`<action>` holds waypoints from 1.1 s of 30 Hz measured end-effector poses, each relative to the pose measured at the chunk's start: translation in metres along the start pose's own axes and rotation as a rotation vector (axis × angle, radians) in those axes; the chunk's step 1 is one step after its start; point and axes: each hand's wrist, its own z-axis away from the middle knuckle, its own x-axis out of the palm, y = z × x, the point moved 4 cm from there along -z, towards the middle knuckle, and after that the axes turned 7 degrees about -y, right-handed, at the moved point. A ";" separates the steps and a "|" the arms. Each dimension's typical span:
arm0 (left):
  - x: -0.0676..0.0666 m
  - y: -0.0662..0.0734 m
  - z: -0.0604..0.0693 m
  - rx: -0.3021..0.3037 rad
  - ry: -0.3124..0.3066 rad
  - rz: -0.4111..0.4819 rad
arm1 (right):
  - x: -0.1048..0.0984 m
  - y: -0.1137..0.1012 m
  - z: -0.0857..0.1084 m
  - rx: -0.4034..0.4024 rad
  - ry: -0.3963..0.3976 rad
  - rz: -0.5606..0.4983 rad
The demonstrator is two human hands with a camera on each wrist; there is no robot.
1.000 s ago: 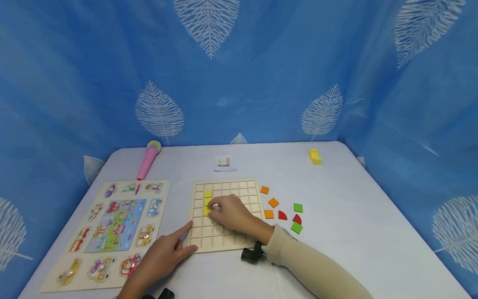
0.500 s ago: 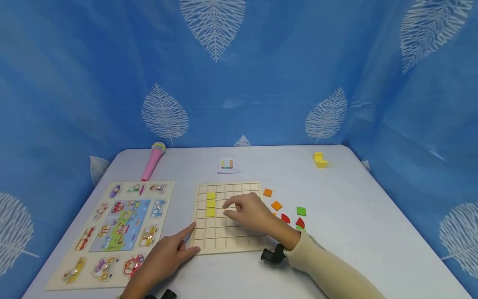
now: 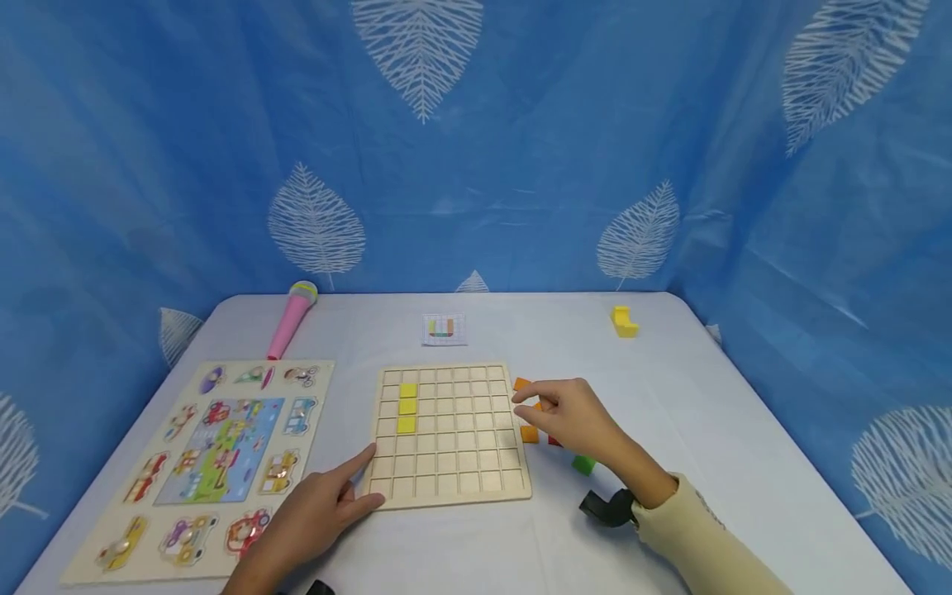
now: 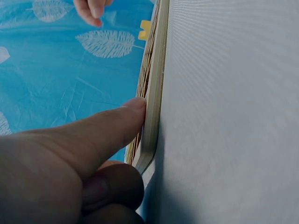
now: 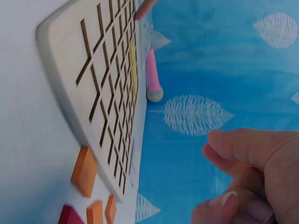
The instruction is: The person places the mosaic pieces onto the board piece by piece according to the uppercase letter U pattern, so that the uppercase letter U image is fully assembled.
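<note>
A pale wooden grid board (image 3: pixel 494 499) lies flat in the head view, with three yellow squares (image 3: pixel 407 406) in one column at its upper left. The left hand (image 3: pixel 308 512) touches the board's lower left edge with its extended index finger and thumb; its other fingers are bent in the left wrist view. Over the loose tiles beside the board's right edge hovers the right hand (image 3: pixel 580 421), thumb and index finger apart, holding nothing. Orange tiles (image 3: pixel 529 435), a red piece (image 3: pixel 554 441) and a green tile (image 3: pixel 583 465) show around it, partly covered.
On the left lies a vehicle puzzle board (image 3: pixel 297 376), with a pink microphone (image 3: pixel 290 324) behind it. A small pattern card (image 3: pixel 444 330) is behind the grid. A yellow block (image 3: pixel 624 322) stands at the back right. Blue leaf-print cloth (image 3: pixel 521 165) surrounds the table.
The right hand has moved off the yellow squares and rightward across the grid to the loose tiles. The left hand stays at the board's edge; the view has shifted slightly.
</note>
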 end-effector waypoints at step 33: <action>0.000 0.000 0.000 -0.042 -0.009 -0.002 | 0.005 0.059 0.034 0.189 0.022 0.381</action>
